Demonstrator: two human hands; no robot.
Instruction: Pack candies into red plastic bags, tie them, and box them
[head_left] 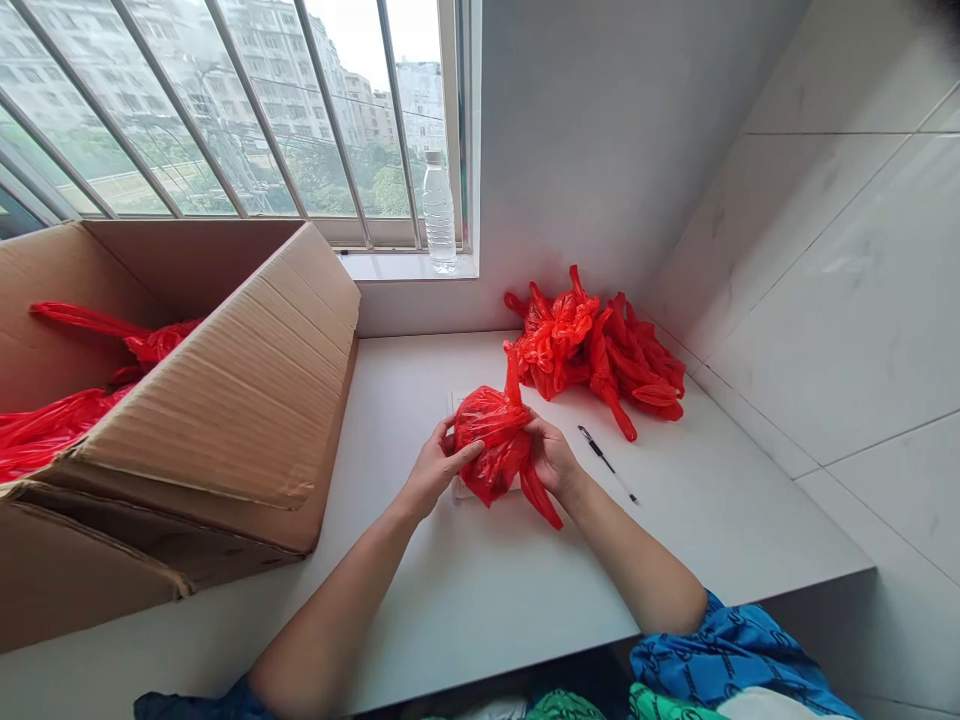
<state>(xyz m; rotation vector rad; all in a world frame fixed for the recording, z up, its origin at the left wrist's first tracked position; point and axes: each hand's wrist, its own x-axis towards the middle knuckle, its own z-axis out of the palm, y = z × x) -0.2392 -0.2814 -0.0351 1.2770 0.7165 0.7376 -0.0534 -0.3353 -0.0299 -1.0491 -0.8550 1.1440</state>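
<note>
Between my two hands is a knotted red plastic bag point(491, 440), held over the middle of the white table point(465, 600). My left hand point(441, 465) grips its left side, thumb across the front. On the right side, the fingers of my right hand point(551, 455) are closed on the bag, partly hidden behind it. One bag handle sticks up and another hangs down at the right. Beneath the bag lies a pale flat item point(459, 490), mostly covered. A black pen point(600, 452) rests on the table right of my right hand.
Several red bags point(592, 350) are piled against the wall at the back right. A large open cardboard box point(225, 400) with red bags point(67, 420) inside stands on the left. A clear bottle point(439, 215) stands on the sill by the barred window.
</note>
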